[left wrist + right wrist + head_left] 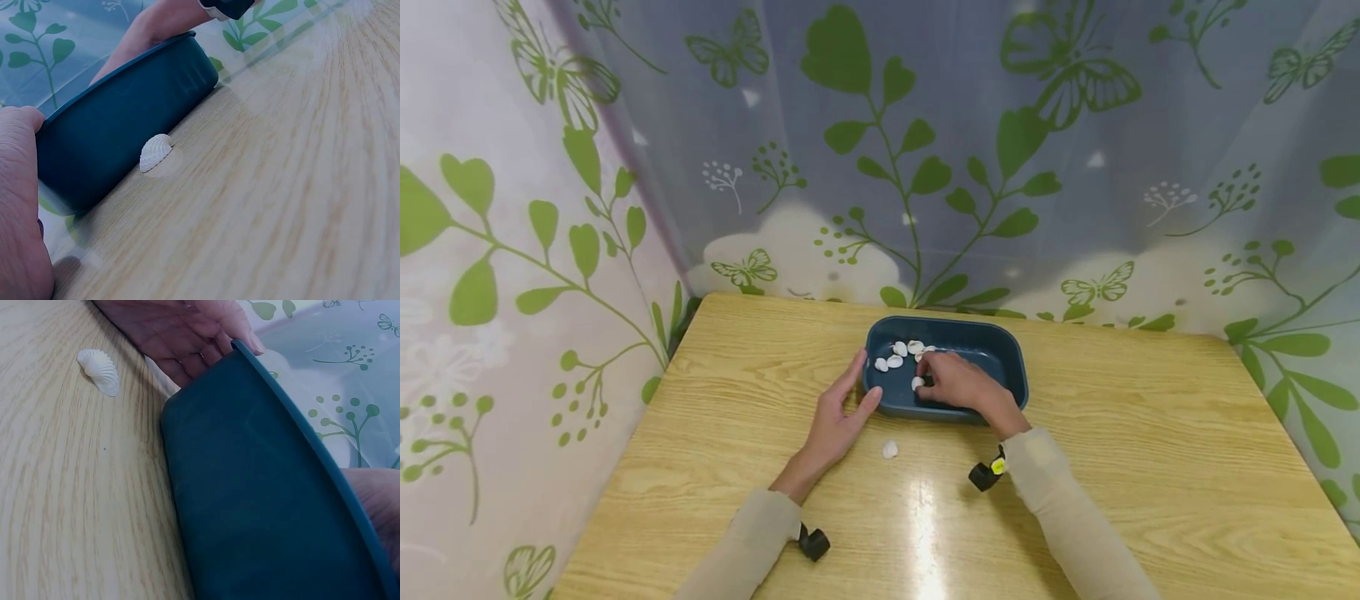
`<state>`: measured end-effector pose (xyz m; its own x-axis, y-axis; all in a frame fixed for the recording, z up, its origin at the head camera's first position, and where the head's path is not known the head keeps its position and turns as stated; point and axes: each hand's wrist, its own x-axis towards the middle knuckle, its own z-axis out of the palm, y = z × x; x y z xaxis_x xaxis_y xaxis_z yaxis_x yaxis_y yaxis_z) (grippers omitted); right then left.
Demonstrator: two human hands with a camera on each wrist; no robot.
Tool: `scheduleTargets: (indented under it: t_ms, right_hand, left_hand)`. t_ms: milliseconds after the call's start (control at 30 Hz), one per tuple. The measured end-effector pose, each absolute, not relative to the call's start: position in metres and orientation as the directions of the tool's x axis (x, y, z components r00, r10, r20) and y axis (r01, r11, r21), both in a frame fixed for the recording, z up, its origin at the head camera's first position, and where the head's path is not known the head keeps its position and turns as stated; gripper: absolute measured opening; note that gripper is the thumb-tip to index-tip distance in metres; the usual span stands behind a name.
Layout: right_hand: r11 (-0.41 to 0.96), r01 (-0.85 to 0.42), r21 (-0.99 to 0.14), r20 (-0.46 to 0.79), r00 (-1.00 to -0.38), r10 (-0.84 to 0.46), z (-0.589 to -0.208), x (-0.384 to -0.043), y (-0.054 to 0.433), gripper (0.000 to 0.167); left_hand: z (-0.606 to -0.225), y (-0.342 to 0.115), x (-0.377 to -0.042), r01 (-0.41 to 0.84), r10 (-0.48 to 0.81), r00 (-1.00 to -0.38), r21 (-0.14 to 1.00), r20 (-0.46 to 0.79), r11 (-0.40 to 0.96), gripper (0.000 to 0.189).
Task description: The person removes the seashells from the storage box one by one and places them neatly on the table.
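Observation:
A dark blue rectangular plastic tub point(951, 412) stands on the wooden table, with several white seashells point(895, 362) in its left part. My right hand point(957, 382) reaches down inside, thumb and fingertips pinching a white seashell point(917, 383) near the tub's floor. At the left end, my left hand point(837, 417) rests against the tub's outer wall, fingers extended along the side and thumb at the front corner. One ribbed white seashell point(156, 152) lies on the table just in front of the tub; the right wrist view shows this seashell point(99, 372) too.
The light wooden tabletop point(1150, 450) runs back to a patterned curtain point(955, 208) with green leaves and butterflies. Another curtain side point(512, 333) hangs along the left edge. Small black wrist cameras sit on both sleeves.

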<state>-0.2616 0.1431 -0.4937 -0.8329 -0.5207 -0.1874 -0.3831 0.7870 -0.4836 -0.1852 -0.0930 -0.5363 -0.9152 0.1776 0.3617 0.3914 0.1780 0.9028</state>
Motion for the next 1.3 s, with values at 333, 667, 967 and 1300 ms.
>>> scheduleTargets:
  t_ms: [333, 667, 967, 1300]
  right_hand:
    - [0.806, -0.386, -0.448, -0.207, -0.833, -0.514, -0.491, -0.26, 0.144, 0.026]
    - [0.822, -0.39, -0.414, -0.194, -0.845, -0.499, -0.491, -0.259, 0.143, 0.022]
    - [0.811, -0.411, -0.417, -0.171, -0.84, -0.514, -0.491, -0.26, 0.144, 0.018]
    - [0.819, -0.406, -0.406, -0.179, -0.843, -0.507, -0.491, -0.26, 0.145, 0.021]
  left_hand:
    - [-0.557, -0.094, -0.195, 0.389, 0.178, -0.918, 0.897, 0.356, 0.212, 0.065]
    - [-0.54, -0.094, -0.187, 0.379, 0.177, -0.921, 0.906, 0.348, 0.188, 0.063]
    - [-0.518, -0.093, -0.177, 0.361, 0.169, -0.928, 0.915, 0.333, 0.18, 0.062]
    - [-0.517, -0.094, -0.177, 0.357, 0.168, -0.929, 0.918, 0.329, 0.174, 0.062]
